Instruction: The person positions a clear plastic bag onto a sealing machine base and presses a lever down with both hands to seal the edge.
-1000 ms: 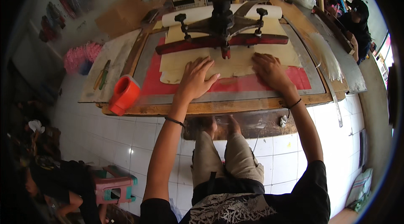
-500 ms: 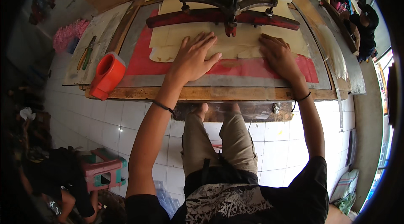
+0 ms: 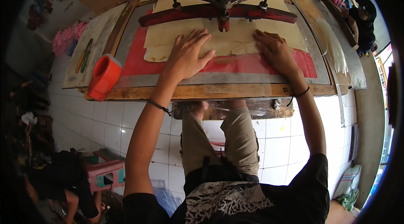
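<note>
Because the cream sheet [image 3: 233, 35] extends beneath the red bar [image 3: 181, 16] on the desk [image 3: 189, 92], uneven pressure could wrinkle it, and a lowered bar might trap nearby fingers. Left hand [image 3: 187, 57]: fingers slightly parted, thumb spread; right hand [image 3: 277, 53]: fingers slightly spread (thumb indistinct); both rest on the sheet, pinching nothing.

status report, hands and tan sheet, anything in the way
Left hand and right hand open, palms down over near edge of tan sheet. Red sheet shows beneath. Red bar crosses tan sheet beyond both hands.
</note>
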Tool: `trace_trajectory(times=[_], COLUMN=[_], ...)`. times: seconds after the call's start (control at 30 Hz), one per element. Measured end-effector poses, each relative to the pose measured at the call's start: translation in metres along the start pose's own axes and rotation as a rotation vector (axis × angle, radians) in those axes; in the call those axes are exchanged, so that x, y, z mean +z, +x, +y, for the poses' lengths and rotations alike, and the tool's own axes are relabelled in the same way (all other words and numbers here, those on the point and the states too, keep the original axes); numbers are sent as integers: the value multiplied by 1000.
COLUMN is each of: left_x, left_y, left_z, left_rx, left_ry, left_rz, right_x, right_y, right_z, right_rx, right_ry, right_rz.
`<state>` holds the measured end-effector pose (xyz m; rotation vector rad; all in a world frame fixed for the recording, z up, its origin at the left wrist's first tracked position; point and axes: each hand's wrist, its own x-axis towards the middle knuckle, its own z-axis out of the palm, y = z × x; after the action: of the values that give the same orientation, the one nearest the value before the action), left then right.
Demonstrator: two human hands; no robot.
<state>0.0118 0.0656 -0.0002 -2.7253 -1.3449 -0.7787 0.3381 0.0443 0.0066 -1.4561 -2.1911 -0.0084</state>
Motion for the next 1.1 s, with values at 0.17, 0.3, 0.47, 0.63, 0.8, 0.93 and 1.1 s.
trace_trajectory(times=[0.17, 0.3, 0.47, 0.63, 0.8, 0.93, 1.1], left_x=[-3, -7, -2, 2, 1, -3, 1], left_y=[-2, -3, 2, 11, 10, 8, 7], left_z=[2, 3, -1, -9, -7, -3, 2], left_rx=[2, 18, 17, 11, -6, -10, -9], left_ry=[-32, -31, 26, 80, 68, 2, 0], left_rz=[-12, -19, -47, -86, -72, -29, 20], right_x=[1, 2, 1, 2, 5, 2, -3], right_y=[-4, -5, -4, 5, 7, 4, 5], right_z=[3, 4, 1, 3, 5, 0, 3], right_rx=[-19, 14, 27, 14, 18, -20, 2], right_ry=[10, 96, 8, -132, -131, -104, -11], right_rz=[-21, -4, 30, 3, 1, 28, -10])
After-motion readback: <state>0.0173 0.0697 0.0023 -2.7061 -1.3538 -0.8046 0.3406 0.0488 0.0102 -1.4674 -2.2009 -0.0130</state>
